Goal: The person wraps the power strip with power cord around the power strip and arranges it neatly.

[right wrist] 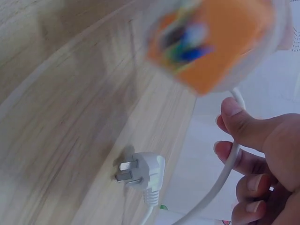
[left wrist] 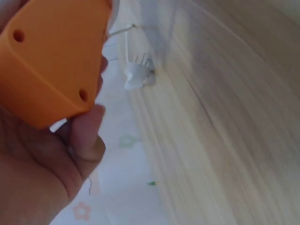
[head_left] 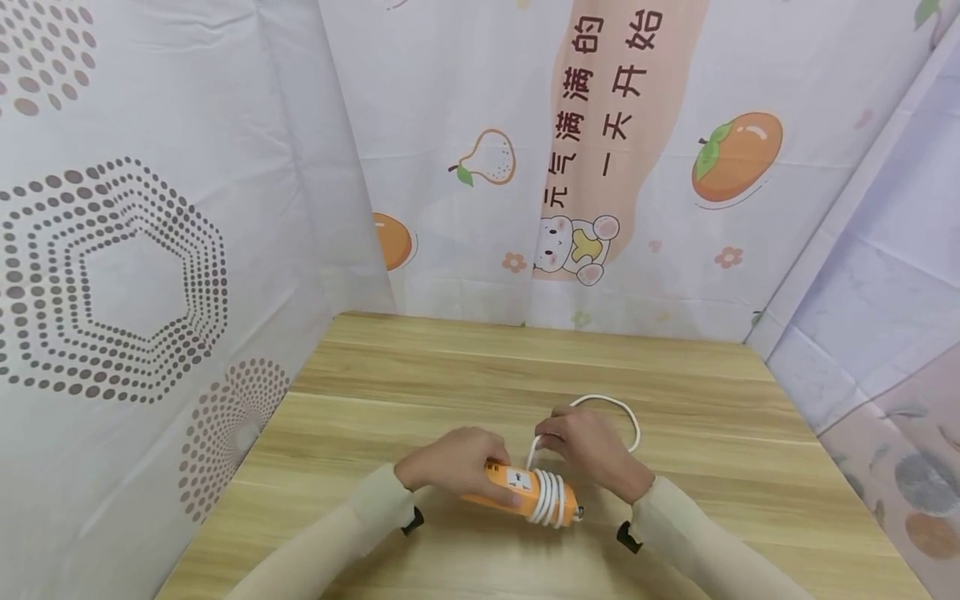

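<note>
My left hand (head_left: pixel 457 462) grips an orange power strip (head_left: pixel 519 478) just above the table, thumb along its near side. White cord (head_left: pixel 551 497) is wound in several turns round the strip's right part. Past the coil, my right hand (head_left: pixel 596 446) pinches the loose length of cord between thumb and fingers, as the right wrist view shows. The remaining cord loops out behind that hand. Its white plug (right wrist: pixel 147 171), prongs bare, lies by the table in the right wrist view; the head view hides it. Coloured parts at the strip's end are blurred.
The wood-grain table (head_left: pixel 420 367) spreads round both hands. Printed curtains (head_left: pixel 450 208) hang behind it and along both sides, close to its edges. A dark band (head_left: pixel 628 537) shows under the right sleeve.
</note>
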Available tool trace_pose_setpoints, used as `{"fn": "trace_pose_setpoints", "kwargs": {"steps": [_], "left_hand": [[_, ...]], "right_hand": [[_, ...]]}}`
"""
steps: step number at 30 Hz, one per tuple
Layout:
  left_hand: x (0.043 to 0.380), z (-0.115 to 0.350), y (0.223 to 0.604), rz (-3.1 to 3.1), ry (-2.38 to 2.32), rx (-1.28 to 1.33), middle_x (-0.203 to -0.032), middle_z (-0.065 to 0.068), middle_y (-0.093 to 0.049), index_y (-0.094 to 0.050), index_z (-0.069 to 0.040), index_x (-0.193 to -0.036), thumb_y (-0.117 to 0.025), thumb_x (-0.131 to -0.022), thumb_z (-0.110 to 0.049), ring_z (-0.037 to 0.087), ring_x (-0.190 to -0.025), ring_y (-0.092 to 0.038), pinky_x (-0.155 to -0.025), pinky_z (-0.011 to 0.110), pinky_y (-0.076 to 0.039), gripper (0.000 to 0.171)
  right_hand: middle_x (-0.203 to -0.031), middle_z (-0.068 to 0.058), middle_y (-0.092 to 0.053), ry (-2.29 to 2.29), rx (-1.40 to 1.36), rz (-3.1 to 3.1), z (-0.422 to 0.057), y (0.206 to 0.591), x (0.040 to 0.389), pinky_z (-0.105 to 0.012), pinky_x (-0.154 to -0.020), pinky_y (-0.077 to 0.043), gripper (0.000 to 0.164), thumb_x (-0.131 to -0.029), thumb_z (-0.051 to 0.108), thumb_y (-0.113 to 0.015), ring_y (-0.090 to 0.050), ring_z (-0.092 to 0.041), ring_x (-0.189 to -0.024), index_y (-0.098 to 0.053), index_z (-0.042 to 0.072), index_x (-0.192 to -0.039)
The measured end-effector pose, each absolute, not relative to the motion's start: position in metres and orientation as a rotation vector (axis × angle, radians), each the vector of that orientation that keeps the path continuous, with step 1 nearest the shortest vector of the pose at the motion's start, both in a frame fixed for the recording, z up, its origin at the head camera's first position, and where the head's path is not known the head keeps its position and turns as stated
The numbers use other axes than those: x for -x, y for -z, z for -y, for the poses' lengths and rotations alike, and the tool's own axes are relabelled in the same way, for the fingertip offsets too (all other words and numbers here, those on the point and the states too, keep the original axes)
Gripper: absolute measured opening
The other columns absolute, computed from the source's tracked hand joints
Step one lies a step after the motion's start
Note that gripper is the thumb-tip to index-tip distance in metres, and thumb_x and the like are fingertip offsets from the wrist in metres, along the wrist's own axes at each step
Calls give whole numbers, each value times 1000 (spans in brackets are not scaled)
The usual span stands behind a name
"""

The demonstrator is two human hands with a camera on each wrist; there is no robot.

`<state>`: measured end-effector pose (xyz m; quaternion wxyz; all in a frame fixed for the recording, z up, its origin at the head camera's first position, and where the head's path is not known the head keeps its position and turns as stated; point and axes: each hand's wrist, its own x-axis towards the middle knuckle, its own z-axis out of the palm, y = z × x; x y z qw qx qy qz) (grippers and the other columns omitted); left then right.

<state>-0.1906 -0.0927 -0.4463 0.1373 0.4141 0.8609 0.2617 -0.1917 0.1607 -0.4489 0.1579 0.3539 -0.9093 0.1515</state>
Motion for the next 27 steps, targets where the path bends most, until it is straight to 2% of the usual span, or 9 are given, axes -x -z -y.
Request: {"fn": "trace_pose_setpoints", "kwargs": {"steps": [6,15,27], "left_hand": [[190,90,450,-2651,-606,-1167,-69,-13,-50,-67,-23,-74,-76,-81,-66,3,-57,-42,-50,22,-34,44],[191,88,455,-2770,-599,-1007,-65,-11,-49,-61,-25,-64,-76,-79,-65,4,-52,-41,-46,22,-32,46],[189,88,455,-2794,-633,-941,-63,-11,-51,-62,-24,-64,-76,-80,-65,5,-52,-42,-45,22,-33,46]], "right_hand": [[-80,10,-65,-424,-1014,2575,-158,448,191,-21,-53,-45,11,-82,24,-85,-59,-3,-63,-80,19,-90],[-79,8,-60,-407,-1003,2556,-155,445,188,-19,-51,-41,8,-84,19,-85,-52,-2,-60,-80,18,-90],[-79,8,-58,-356,-1002,2538,-153,445,186,-19,-51,-41,11,-83,15,-87,-51,-3,-59,-81,19,-91]]}}
